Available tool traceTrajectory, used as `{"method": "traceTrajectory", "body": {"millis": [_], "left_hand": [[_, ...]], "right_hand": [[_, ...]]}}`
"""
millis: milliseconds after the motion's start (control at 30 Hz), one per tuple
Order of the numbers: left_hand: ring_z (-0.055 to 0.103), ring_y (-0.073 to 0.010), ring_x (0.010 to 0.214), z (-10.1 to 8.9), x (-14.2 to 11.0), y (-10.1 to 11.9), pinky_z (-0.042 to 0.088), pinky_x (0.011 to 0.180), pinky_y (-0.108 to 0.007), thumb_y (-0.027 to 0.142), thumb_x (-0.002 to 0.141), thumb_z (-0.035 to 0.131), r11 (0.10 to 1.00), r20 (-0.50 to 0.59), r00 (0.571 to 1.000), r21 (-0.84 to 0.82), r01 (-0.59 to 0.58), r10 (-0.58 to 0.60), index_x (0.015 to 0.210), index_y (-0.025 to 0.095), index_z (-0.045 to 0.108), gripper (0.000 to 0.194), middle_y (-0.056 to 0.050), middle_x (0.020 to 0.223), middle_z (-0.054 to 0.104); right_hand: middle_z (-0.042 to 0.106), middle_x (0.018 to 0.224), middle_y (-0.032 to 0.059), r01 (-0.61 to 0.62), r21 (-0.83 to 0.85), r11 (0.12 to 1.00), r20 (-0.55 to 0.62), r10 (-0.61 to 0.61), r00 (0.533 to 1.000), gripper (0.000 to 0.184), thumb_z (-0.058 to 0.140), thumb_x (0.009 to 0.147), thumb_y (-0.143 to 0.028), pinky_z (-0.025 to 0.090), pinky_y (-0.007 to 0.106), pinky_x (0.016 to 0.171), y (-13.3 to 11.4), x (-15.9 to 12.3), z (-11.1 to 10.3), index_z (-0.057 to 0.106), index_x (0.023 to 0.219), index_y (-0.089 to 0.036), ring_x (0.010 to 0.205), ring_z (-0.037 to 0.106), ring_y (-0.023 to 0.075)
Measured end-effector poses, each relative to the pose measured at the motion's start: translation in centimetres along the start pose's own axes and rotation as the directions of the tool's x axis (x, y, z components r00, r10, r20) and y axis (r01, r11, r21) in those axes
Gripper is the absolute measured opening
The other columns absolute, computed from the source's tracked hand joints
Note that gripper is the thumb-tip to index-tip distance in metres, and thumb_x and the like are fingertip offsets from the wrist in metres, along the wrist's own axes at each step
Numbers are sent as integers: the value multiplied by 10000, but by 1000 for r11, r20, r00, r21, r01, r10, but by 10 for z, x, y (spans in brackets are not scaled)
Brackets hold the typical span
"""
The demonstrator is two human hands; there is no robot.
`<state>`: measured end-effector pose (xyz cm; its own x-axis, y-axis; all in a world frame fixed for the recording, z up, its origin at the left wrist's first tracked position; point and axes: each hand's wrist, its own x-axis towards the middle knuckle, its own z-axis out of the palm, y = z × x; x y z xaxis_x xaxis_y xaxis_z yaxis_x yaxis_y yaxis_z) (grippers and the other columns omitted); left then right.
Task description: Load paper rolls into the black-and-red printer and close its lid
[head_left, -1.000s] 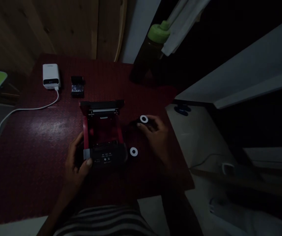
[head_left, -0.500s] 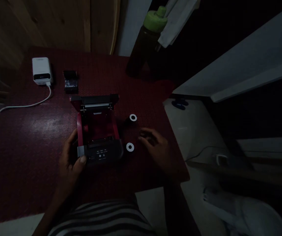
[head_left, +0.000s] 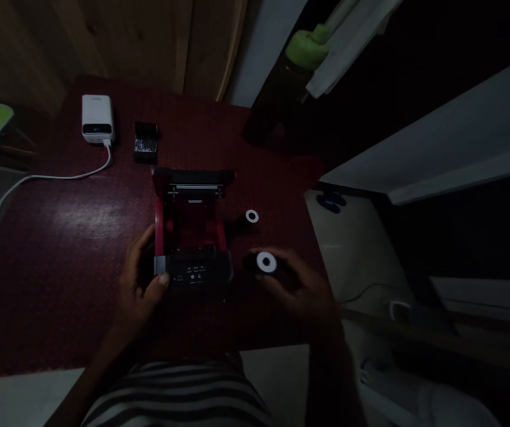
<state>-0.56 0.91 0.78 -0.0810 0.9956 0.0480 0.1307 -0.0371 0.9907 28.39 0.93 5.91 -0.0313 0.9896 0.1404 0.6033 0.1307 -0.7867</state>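
A small red and black printer (head_left: 197, 274) with its lid raised sits on the dark red table (head_left: 81, 267); its inside is a dark red hollow. My left hand (head_left: 142, 284) grips its left front corner, thumb on the grey piece there and fingers along the side. To the printer's right, my right hand (head_left: 303, 284) is closed around a roll with a white ring-shaped end (head_left: 261, 263), thumb and fingers on either side. Another roll with a white end (head_left: 247, 217) rests just beyond it, beside the printer. The dark bodies of both rolls hardly show in the dim light.
A white power bank (head_left: 97, 112) with a white cable (head_left: 66, 177) lies at the far left. Near it is a small dark item with a shiny face (head_left: 146, 145). A tall bottle with a green cap (head_left: 307, 50) stands at the back right.
My right hand has let go of the farther roll, come nearer, and taken the closer one, shifting it a little rightward. My left hand stays on the printer. The view shifts slightly.
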Motion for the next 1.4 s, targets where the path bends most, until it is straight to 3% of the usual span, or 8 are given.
{"method": "traceTrajectory", "body": {"millis": [100, 200, 367, 600, 867, 1000, 1100, 1400], "left_hand": [[499, -386, 1587, 0, -1, 2, 371, 1334, -549, 568, 992, 720, 1000, -1, 1000, -10, 13, -13, 1655, 289, 543, 741, -113, 1701, 553], [511, -381, 1577, 0, -2, 2, 377, 1328, -545, 566, 1005, 711, 1000, 2, 1000, 6, 0, 0, 1646, 295, 554, 713, -117, 1675, 573], [500, -359, 1585, -1, -1, -4, 386, 1325, -539, 498, 1054, 683, 995, 34, 996, 35, -89, 87, 1675, 331, 515, 665, -102, 1703, 542], [501, -356, 1577, -1, -1, -11, 418, 1305, -567, 469, 1076, 670, 984, 49, 985, 59, -171, 168, 1719, 361, 446, 689, -103, 1705, 522], [503, -378, 1570, -2, -1, -10, 420, 1301, -582, 504, 1068, 676, 988, 48, 989, 60, -141, 138, 1716, 364, 453, 699, -107, 1698, 525], [503, -372, 1574, -3, 0, -9, 417, 1305, -571, 501, 1066, 676, 990, 50, 990, 47, -136, 134, 1704, 351, 471, 687, -107, 1698, 527], [526, -375, 1555, -5, 0, -4, 420, 1303, -571, 501, 1042, 709, 994, 48, 993, 38, -107, 105, 1676, 326, 518, 685, -112, 1676, 561], [575, -355, 1520, -13, 34, 22, 445, 1283, -543, 572, 1062, 657, 1000, -90, 996, 11, 5, -4, 1591, 317, 617, 589, -82, 1673, 593]], "right_hand": [[831, 1181, 41, 279, -154, 948, 112, -264, 958, 327, 671, 967, -153, 632, 427, 1006, -41, 27, -16, 717, 1270, -266, 1071, 792, 243], [802, 1241, 106, 508, -219, 833, 322, -430, 844, 331, 599, 1021, -101, 606, 474, 1065, -70, 58, 6, 685, 1327, -193, 1143, 744, 279], [789, 1251, 159, 497, -460, 735, 583, -172, 794, 301, 556, 1036, -29, 587, 502, 1038, -89, 89, 57, 739, 1253, -129, 1165, 704, 338], [833, 1109, 128, 414, -561, 717, 676, 109, 728, 305, 539, 1080, -65, 559, 402, 880, -99, 110, 72, 764, 1255, -174, 1037, 789, 303], [838, 1067, 106, 285, -502, 817, 656, 145, 740, 327, 530, 1093, -67, 573, 360, 841, -91, 114, 76, 784, 1250, -202, 967, 809, 267], [833, 1227, 84, 339, -245, 908, 602, -131, 788, 439, 535, 1067, -26, 604, 382, 1001, -72, 104, 63, 749, 1385, -239, 1119, 787, 239], [816, 1331, 95, 442, -27, 897, 578, -347, 738, 393, 547, 1098, -86, 605, 427, 1078, -62, 94, 48, 735, 1416, -219, 1217, 750, 242], [794, 999, 53, 480, 64, 875, 461, -453, 763, 197, 613, 1109, -119, 594, 366, 900, -53, 81, 45, 779, 1040, -200, 977, 686, 207]]}}
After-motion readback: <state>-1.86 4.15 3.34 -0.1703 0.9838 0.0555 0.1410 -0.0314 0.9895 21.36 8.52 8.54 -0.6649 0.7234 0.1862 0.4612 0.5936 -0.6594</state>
